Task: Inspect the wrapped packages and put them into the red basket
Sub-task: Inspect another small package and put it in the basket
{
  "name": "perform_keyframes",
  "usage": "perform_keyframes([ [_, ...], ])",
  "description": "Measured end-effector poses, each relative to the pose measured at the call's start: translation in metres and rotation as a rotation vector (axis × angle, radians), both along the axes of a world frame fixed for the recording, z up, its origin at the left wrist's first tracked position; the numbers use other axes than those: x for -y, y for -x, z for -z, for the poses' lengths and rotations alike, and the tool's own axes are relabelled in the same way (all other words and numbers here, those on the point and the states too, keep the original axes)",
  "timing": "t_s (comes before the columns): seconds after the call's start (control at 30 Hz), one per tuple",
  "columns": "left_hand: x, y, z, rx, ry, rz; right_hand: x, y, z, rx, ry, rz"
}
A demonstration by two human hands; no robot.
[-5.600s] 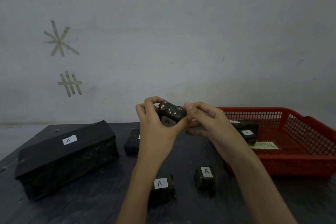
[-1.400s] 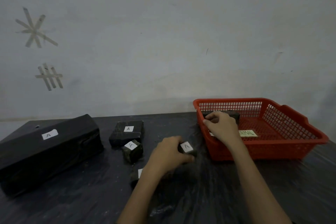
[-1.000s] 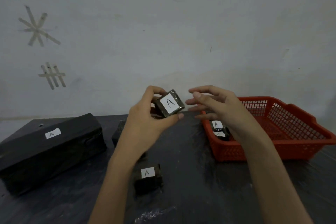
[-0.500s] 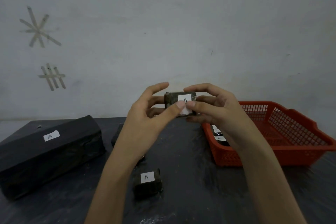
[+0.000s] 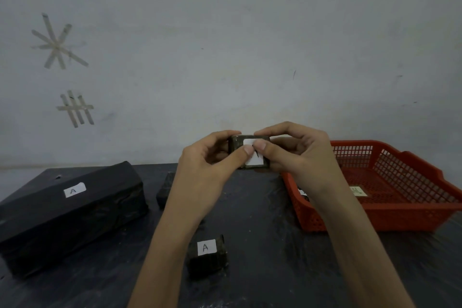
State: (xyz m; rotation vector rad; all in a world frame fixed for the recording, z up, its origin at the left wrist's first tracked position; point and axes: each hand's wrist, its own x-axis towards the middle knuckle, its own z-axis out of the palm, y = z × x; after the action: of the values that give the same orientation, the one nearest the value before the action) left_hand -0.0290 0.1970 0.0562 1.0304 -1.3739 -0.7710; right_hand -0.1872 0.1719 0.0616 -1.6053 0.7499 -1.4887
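Both hands, left hand (image 5: 205,165) and right hand (image 5: 297,155), pinch a small wrapped package (image 5: 240,147) aloft; red basket (image 5: 400,217) at three o'clock.

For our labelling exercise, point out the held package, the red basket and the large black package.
held package (image 5: 237,144), head view, dark left face
red basket (image 5: 405,220), head view, near wall
large black package (image 5: 75,227), head view, front side

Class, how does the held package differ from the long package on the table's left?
The held package is small, the long package far bigger. The held package is gripped by left hand and right hand; the long package lies on the table. Both: dark wrap, white label.
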Motion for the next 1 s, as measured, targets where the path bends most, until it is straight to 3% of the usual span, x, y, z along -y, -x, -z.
perform_keyframes([
  [0.5,0.004,0.007,0.004,-0.041,0.026,-0.05,0.003,0.012,-0.003,-0.049,-0.095,-0.17],
  [0.73,0.002,0.008,0.004,-0.005,0.034,-0.052,0.003,0.018,-0.003,-0.126,-0.056,-0.108],
  [0.9,0.0,0.008,0.001,-0.124,-0.037,0.006,-0.003,0.019,-0.006,-0.131,-0.077,-0.213],
  [1.0,-0.002,0.01,0.002,-0.088,-0.049,0.014,-0.003,0.017,-0.007,-0.136,-0.057,-0.163],
])
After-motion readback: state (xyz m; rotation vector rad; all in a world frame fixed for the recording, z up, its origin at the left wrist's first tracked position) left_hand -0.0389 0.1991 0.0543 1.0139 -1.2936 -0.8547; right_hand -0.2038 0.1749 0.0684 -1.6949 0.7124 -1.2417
